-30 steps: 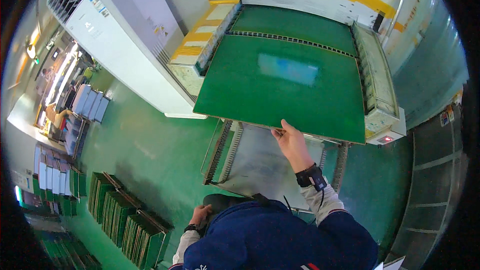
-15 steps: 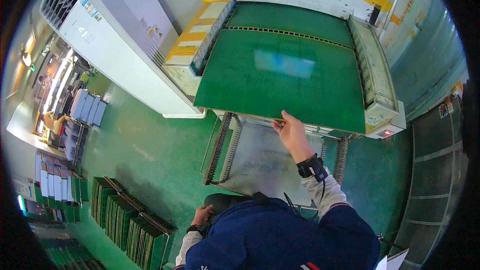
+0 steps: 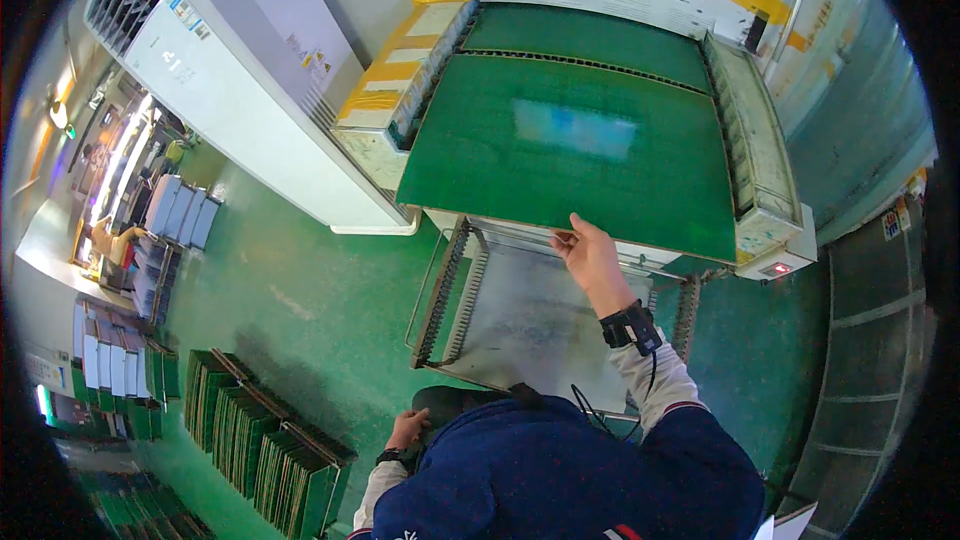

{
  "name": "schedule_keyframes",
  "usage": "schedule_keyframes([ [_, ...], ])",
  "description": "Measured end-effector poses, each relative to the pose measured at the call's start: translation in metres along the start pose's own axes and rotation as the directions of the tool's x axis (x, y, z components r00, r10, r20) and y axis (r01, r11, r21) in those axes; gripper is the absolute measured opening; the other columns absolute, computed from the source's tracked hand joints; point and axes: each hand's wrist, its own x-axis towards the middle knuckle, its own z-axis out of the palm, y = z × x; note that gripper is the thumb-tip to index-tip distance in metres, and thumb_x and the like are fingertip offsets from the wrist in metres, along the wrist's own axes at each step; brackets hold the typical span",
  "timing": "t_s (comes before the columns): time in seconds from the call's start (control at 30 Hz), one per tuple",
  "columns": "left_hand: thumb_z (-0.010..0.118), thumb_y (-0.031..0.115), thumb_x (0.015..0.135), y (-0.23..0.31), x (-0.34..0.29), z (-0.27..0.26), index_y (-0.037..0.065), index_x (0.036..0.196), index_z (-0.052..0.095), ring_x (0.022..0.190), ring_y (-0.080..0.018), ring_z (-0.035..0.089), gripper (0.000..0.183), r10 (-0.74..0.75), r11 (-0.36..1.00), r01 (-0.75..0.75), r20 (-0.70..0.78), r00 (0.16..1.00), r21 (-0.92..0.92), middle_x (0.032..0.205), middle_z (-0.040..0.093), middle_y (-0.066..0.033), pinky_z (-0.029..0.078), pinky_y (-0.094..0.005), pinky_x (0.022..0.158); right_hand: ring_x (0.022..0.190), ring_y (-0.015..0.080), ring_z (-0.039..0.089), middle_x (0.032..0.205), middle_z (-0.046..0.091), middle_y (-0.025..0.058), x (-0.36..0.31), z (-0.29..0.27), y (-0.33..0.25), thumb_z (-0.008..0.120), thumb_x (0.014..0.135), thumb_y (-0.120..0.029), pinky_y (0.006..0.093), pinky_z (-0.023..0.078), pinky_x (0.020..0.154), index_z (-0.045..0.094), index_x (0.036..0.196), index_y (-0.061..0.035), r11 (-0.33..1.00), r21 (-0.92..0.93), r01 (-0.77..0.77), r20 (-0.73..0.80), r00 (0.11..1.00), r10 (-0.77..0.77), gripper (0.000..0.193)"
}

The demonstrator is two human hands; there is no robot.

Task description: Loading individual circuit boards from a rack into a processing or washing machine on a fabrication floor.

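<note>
A large glossy green panel [image 3: 570,155] lies on the bed of a machine between two side rails, its near edge jutting out toward me. At the middle of that edge my right hand [image 3: 590,252] pinches the panel, thumb on top and fingers curled underneath. Beyond it lies a second green panel [image 3: 590,35], with a narrow dark slotted strip between the two. Low on the left, my left hand [image 3: 407,428] rests against my dark trouser leg, fingers loosely extended and holding nothing I can see. Beneath the panel stands a rack [image 3: 440,290] with toothed side bars.
The left rail [image 3: 400,65] carries yellow tape, and the right rail [image 3: 750,130] ends in a box with a red display. A tall white cabinet [image 3: 260,90] stands at the left. Racked green panels [image 3: 255,435] sit on the green floor [image 3: 270,270]. A grey mesh screen [image 3: 870,340] is at the right.
With my right hand on its edge, the near green panel has slid slightly away from me, narrowing the slotted gap. The left hand stays on my leg. The whole view has shifted a little.
</note>
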Motion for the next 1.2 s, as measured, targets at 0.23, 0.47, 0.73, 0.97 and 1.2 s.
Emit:
schedule_keyframes([
  [0.23, 0.066, 0.036, 0.081, 0.009, -0.011, 0.003, 0.002, 0.09, 0.064, 0.049, -0.011, 0.046, 0.035, -0.003, 1.0, 0.003, 0.023, 1.0, -0.018, 0.069, 0.062, -0.0033, 0.035, -0.0258, 0.043, 0.083, 0.0276, 0.059, 0.091, 0.056, 0.0135, 0.009, -0.005, 0.002, 0.061, 0.085, -0.013, 0.0382, 0.051, 0.067, 0.049, 0.094, -0.001, 1.0, 0.009, 0.023, -0.007, 1.0, -0.023, 0.019],
  [0.47, 0.065, 0.037, 0.081, 0.012, -0.017, 0.002, 0.003, 0.087, 0.063, 0.051, -0.0108, 0.047, 0.035, 0.021, 1.0, -0.022, 0.017, 1.0, 0.017, 0.07, 0.062, -0.0035, 0.034, -0.0261, 0.043, 0.082, 0.0285, 0.059, 0.09, 0.055, 0.0139, 0.019, -0.007, 0.001, 0.062, 0.084, -0.013, 0.0385, 0.051, 0.068, 0.048, 0.093, -0.0007, 0.999, 0.017, 0.032, 0.002, 0.999, -0.032, 0.021],
  [0.73, 0.065, 0.037, 0.081, 0.028, -0.031, 0.007, 0.003, 0.086, 0.063, 0.051, -0.0104, 0.046, 0.035, -0.03, 0.999, 0.031, -0.016, 0.999, 0.043, 0.07, 0.061, -0.003, 0.034, -0.0255, 0.046, 0.081, 0.0279, 0.059, 0.088, 0.056, 0.0139, 0.017, 0.0, -0.003, 0.062, 0.085, -0.014, 0.0386, 0.05, 0.068, 0.049, 0.091, -0.0009, 0.998, 0.0, 0.061, -0.022, 0.998, -0.061, 0.02],
  [0.97, 0.063, 0.037, 0.083, 0.025, -0.03, 0.006, 0.004, 0.086, 0.063, 0.05, -0.01, 0.045, 0.033, -0.034, 0.998, 0.035, -0.016, 0.999, 0.056, 0.071, 0.063, -0.0028, 0.035, -0.0259, 0.044, 0.082, 0.0279, 0.059, 0.089, 0.057, 0.0138, 0.024, -0.001, -0.004, 0.061, 0.085, -0.015, 0.0381, 0.05, 0.068, 0.049, 0.093, -0.0011, 0.998, -0.022, 0.057, -0.011, 0.998, -0.057, 0.02],
  [1.2, 0.065, 0.038, 0.081, 0.019, -0.024, 0.005, 0.004, 0.085, 0.063, 0.048, -0.0091, 0.044, 0.034, -0.04, 0.998, 0.04, -0.002, 0.999, 0.048, 0.069, 0.063, -0.0019, 0.035, -0.0255, 0.042, 0.083, 0.0278, 0.059, 0.09, 0.058, 0.0146, 0.031, -0.003, -0.008, 0.061, 0.085, -0.016, 0.0381, 0.05, 0.069, 0.049, 0.094, -0.002, 0.998, -0.037, 0.053, -0.003, 0.999, -0.053, 0.021],
])
